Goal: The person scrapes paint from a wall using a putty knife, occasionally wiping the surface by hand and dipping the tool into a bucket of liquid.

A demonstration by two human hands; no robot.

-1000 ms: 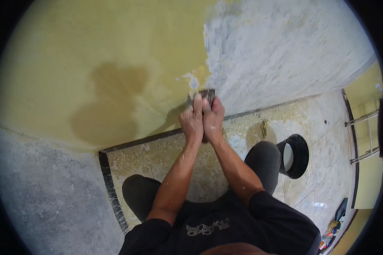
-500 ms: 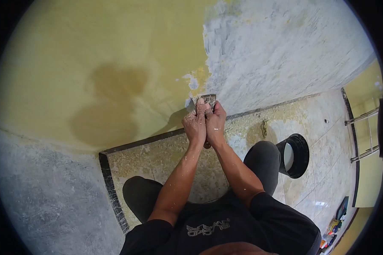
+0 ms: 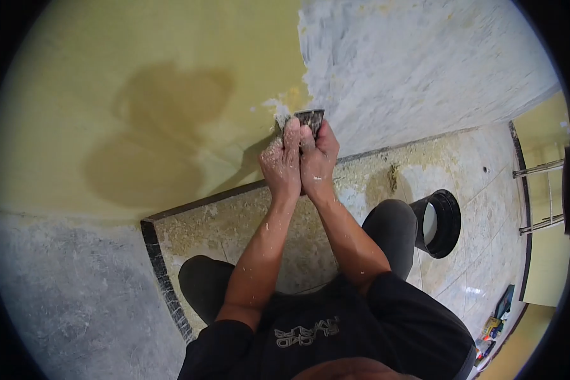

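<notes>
Both my hands are closed together on a paint scraper [image 3: 311,118], whose flat, wide metal blade points up at the wall. My left hand [image 3: 281,163] has its thumb laid along the tool and is speckled with paint flakes. My right hand [image 3: 320,157] grips from the other side, thumb beside the left one. The handle is mostly hidden in my palms. Just above the blade runs the ragged edge between yellow paint [image 3: 234,76] and the bare whitish wall [image 3: 386,76].
Paint flakes litter the tiled floor [image 3: 199,237] along the dark skirting. A black bucket [image 3: 449,221] with pale liquid stands by my right knee. A metal ladder-like frame [image 3: 541,168] is at the far right, with small coloured items [image 3: 493,329] on the floor below.
My hands and the scraper have moved up the wall and slightly left. A bit more of the blade shows now, and their shadow on the wall has shifted up.
</notes>
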